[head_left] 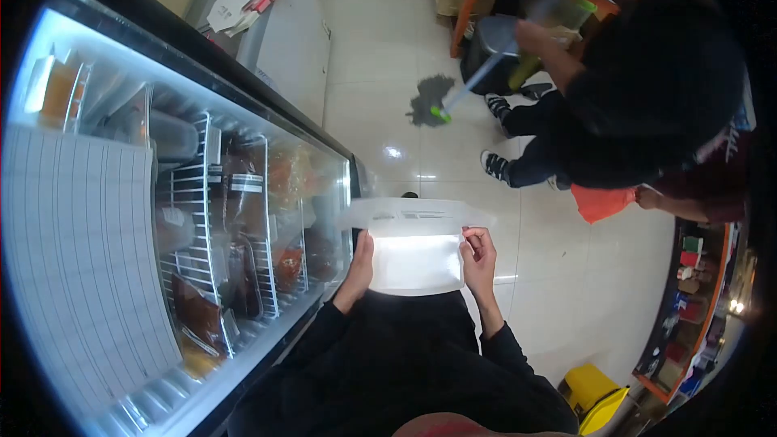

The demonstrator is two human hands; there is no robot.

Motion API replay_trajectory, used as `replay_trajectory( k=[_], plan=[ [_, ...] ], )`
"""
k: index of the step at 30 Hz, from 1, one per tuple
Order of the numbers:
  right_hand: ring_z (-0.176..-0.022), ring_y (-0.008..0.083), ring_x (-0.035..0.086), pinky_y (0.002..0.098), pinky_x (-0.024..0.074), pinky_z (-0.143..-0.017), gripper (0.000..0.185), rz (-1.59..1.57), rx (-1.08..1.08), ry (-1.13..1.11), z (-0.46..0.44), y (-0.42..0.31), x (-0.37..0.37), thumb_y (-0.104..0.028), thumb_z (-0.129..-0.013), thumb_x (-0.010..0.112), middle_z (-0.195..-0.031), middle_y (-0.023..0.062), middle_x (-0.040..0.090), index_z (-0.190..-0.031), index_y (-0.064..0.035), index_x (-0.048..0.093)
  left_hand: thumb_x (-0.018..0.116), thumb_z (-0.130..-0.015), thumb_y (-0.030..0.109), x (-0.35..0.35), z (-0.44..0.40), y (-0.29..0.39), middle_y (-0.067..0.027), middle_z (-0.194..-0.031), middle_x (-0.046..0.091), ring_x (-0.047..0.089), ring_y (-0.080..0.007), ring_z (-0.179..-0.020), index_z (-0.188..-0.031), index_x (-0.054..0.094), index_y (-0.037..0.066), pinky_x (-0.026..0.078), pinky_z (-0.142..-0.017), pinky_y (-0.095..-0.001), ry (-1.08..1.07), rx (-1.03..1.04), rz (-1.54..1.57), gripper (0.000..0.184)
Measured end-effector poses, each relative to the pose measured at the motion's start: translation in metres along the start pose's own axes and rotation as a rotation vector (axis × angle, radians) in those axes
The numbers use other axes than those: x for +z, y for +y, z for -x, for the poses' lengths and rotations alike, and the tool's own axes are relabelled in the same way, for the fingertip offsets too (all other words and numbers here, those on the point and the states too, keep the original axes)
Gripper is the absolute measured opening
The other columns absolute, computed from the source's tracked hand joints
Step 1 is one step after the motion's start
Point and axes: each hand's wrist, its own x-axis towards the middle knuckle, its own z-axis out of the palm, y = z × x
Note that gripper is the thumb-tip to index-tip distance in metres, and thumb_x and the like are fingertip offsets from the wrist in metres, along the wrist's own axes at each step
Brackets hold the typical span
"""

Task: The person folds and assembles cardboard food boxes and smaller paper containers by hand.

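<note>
A white paper box (417, 265) is held in front of my body, its inside facing up and bright with glare. Along its far edge stands a raised white flap (421, 212) with small grey print, too blurred to read. My left hand (356, 269) grips the left side of the box, with the fingers partly hidden. On the opposite side, my right hand (479, 257) pinches the right edge near the flap, thumb and fingers bent together. I see nothing inside the box.
A lit glass-front fridge (243, 226) with wire shelves and bagged food is at my left; a lined sheet (77, 267) covers part of it. Ahead, a person in black (647, 89) holds a mop (433, 101). A red bag (599, 202) and yellow bin (595, 396) are on the right.
</note>
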Motion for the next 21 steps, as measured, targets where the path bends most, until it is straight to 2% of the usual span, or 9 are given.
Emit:
replay_trajectory(
  k=[4,5,8,11,12,16,17,20,21],
  plan=[
    [-0.128,0.0201,0.047,0.0297,0.0394,-0.102,0.031,0.056,0.006,-0.143,-0.035,0.003,0.025,-0.012,-0.097,0.054,-0.132,0.0124,0.051,-0.127,-0.0039,0.050,0.026,-0.107,0.038,-0.009,-0.008,0.017,-0.0133,-0.125,0.049,0.044,-0.0199,-0.120,-0.137,0.035,0.003,0.028,-0.108,-0.0289,0.253,-0.050,0.087,0.047],
    [-0.131,0.0260,0.044,0.0375,0.0459,-0.099,0.049,0.163,0.046,-0.213,-0.040,0.009,0.028,-0.024,-0.100,0.052,-0.137,0.0132,0.045,-0.144,-0.0108,0.034,0.028,-0.107,0.037,-0.007,-0.011,0.024,-0.0122,-0.124,0.045,0.042,-0.0208,-0.120,-0.134,0.036,0.002,0.027,-0.108,-0.0307,0.336,0.013,0.149,0.045],
    [-0.127,0.0341,0.047,0.0486,0.0540,-0.089,0.061,-0.309,0.634,-0.238,-0.045,-0.001,0.052,-0.028,-0.099,0.053,-0.139,0.0202,0.041,-0.148,-0.0164,0.020,0.029,-0.106,0.040,-0.024,-0.025,0.014,-0.0138,-0.138,0.037,0.035,-0.0233,-0.131,-0.143,0.027,0.001,0.024,-0.112,-0.0345,0.343,0.023,0.100,0.054],
    [-0.122,0.0386,0.051,0.0564,0.0555,-0.084,0.064,-0.530,0.687,-0.280,-0.048,0.022,0.078,-0.026,-0.099,0.052,-0.137,0.0199,0.042,-0.148,-0.0212,0.011,0.039,-0.103,0.034,-0.038,-0.035,0.012,-0.0137,-0.137,0.031,0.032,-0.0252,-0.131,-0.142,0.027,0.000,0.020,-0.113,-0.0364,0.229,0.087,-0.198,0.052],
    [-0.120,0.0384,0.053,0.0558,0.0562,-0.084,0.062,-0.531,0.674,-0.304,-0.058,0.024,0.085,-0.025,-0.099,0.052,-0.137,0.0195,0.042,-0.147,-0.0207,0.013,0.041,-0.103,0.033,-0.042,-0.036,0.025,-0.0134,-0.137,0.030,0.033,-0.0255,-0.130,-0.141,0.027,0.000,0.020,-0.113,-0.0369,0.199,0.100,-0.259,0.053],
    [-0.114,0.0373,0.059,0.0512,0.0599,-0.078,0.058,-0.558,0.590,-0.322,-0.121,0.029,0.110,-0.023,-0.098,0.052,-0.136,0.0171,0.045,-0.145,-0.0192,0.018,0.051,-0.100,0.026,-0.059,-0.043,0.039,-0.0170,-0.149,0.021,0.026,-0.0293,-0.139,-0.151,0.009,0.004,0.025,-0.112,-0.0377,0.111,0.074,0.222,0.070],
    [-0.115,0.0372,0.058,0.0505,0.0602,-0.077,0.058,-0.581,0.551,-0.303,-0.148,0.024,0.119,-0.023,-0.098,0.052,-0.136,0.0172,0.045,-0.145,-0.0190,0.018,0.052,-0.100,0.028,-0.066,-0.042,0.043,-0.0172,-0.155,0.013,0.021,-0.0306,-0.144,-0.153,-0.005,0.008,0.028,-0.112,-0.0406,0.085,0.030,0.192,0.080],
    [-0.107,0.0324,0.063,0.0430,0.0595,-0.073,0.056,-0.524,0.283,-0.244,-0.243,0.003,0.168,-0.031,-0.099,0.051,-0.133,0.0144,0.048,-0.144,-0.0194,0.020,0.053,-0.099,0.031,-0.087,-0.046,0.036,-0.0168,-0.155,0.014,0.020,-0.0310,-0.144,-0.153,-0.002,0.007,0.029,-0.111,-0.0438,0.035,-0.036,-0.009,0.081],
    [-0.103,0.0301,0.065,0.0391,0.0592,-0.071,0.055,-0.490,0.197,-0.213,-0.274,-0.011,0.188,-0.034,-0.100,0.051,-0.132,0.0128,0.050,-0.143,-0.0196,0.022,0.056,-0.098,0.032,-0.091,-0.046,0.036,-0.0190,-0.153,0.019,0.023,-0.0324,-0.142,-0.152,0.008,0.006,0.029,-0.112,-0.0432,0.056,-0.074,-0.003,0.077]
  ],
)
